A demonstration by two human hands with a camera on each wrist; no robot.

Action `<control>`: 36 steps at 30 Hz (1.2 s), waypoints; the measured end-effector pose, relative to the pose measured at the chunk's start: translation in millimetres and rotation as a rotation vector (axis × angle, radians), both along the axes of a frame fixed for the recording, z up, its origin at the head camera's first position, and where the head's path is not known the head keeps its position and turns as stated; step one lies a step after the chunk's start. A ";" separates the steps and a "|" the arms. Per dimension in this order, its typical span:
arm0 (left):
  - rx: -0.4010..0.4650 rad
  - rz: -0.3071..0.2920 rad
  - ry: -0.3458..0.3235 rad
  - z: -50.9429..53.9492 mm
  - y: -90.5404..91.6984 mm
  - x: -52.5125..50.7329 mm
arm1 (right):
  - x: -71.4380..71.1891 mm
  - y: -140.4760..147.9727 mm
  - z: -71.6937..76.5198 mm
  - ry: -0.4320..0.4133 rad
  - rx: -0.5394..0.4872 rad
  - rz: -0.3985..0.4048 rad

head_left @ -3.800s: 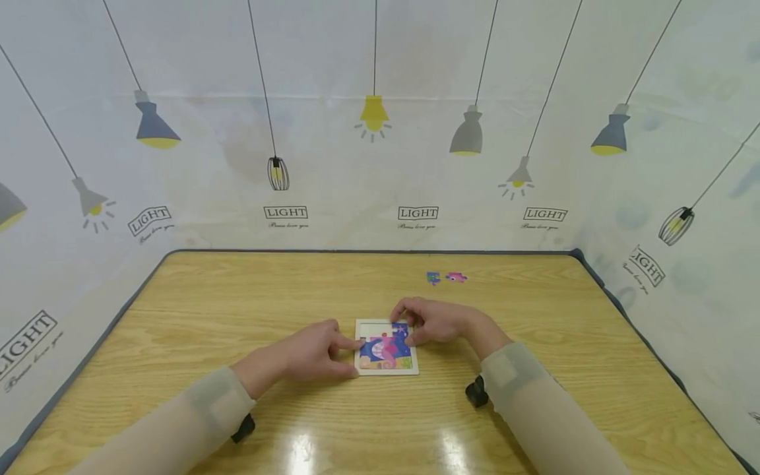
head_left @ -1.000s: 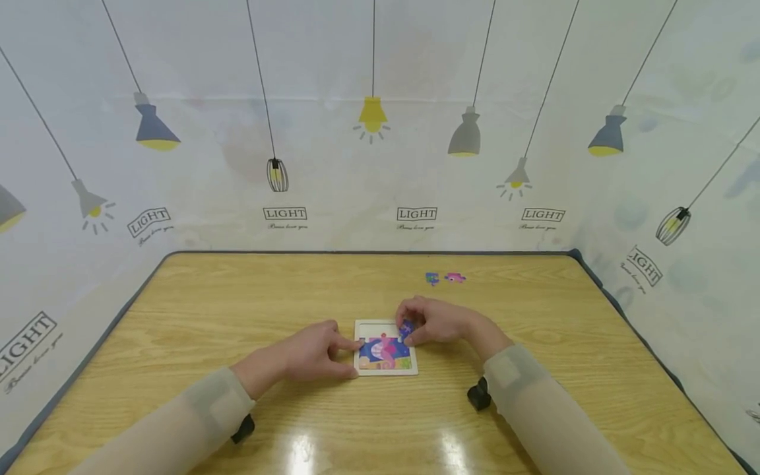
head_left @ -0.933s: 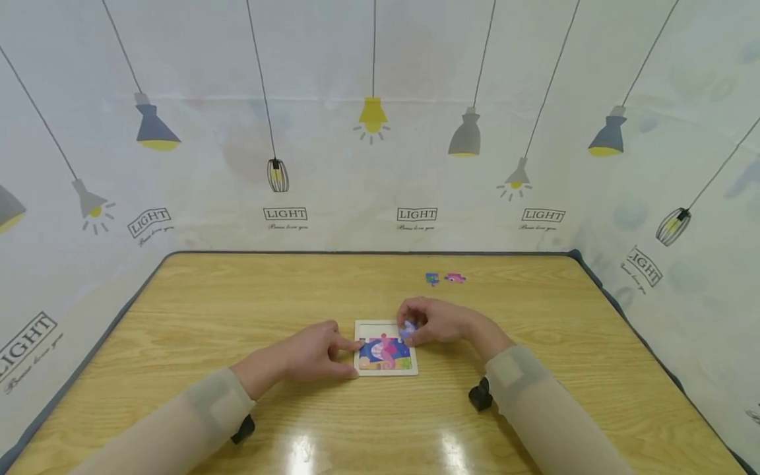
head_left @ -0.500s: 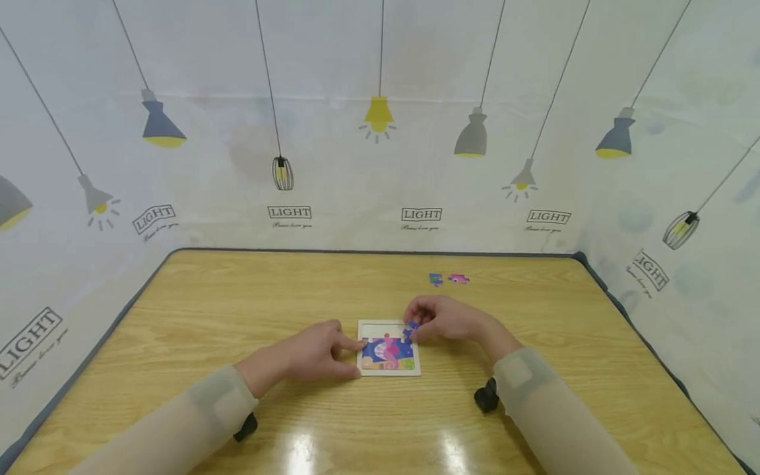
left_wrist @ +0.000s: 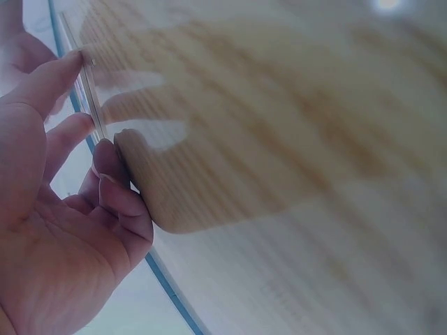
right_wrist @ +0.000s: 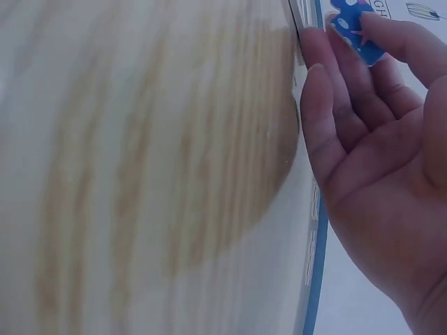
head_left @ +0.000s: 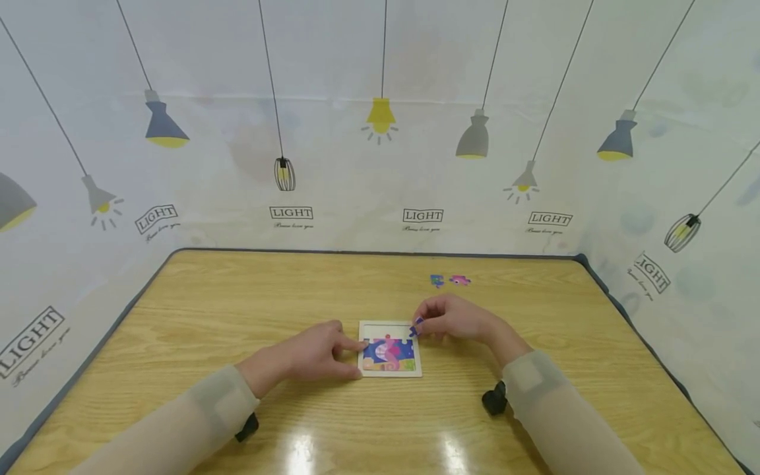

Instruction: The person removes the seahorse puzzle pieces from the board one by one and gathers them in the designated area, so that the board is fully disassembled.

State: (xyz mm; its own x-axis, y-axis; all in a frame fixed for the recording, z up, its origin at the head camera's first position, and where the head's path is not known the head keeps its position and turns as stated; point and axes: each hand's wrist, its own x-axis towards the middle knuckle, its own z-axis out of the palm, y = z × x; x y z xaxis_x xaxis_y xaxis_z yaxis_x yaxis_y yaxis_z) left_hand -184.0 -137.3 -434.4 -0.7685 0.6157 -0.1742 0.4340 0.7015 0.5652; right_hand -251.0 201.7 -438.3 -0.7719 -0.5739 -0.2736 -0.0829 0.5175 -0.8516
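A small square puzzle tray with a white frame point(head_left: 390, 374) lies on the table in the head view. Its lower part holds fitted pink and blue jigsaw pieces point(head_left: 388, 353), while the upper strip shows bare white backing. My left hand point(head_left: 315, 354) rests its thumb and index finger on the frame's left side. Just off the tray's upper right corner, my right hand point(head_left: 456, 318) pinches a blue jigsaw piece point(head_left: 413, 330) between thumb and fingers. In the right wrist view, that blue piece point(right_wrist: 356, 31) has white spots and a pink star and stands tilted.
A blue-green jigsaw piece point(head_left: 437, 280) and a pink one with an eye point(head_left: 460, 280) lie side by side near the far edge of the wooden table point(head_left: 267, 290). Behind it hangs a white sheet point(head_left: 332, 152) printed with lamps.
The blue piece has come out of the tray's upper right corner, and the right hand has drawn it up and to the right. The left hand has stayed on the frame.
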 end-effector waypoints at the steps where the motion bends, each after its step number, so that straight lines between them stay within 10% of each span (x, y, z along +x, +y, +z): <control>1: 0.001 0.000 0.000 0.0 0.1 0.0 | 0.7 0.9 0.6 0.000 -0.010 0.000; 36: 0.018 -0.013 0.009 -0.4 -0.6 1.0 | 23.5 7.3 10.3 0.070 -0.236 -0.115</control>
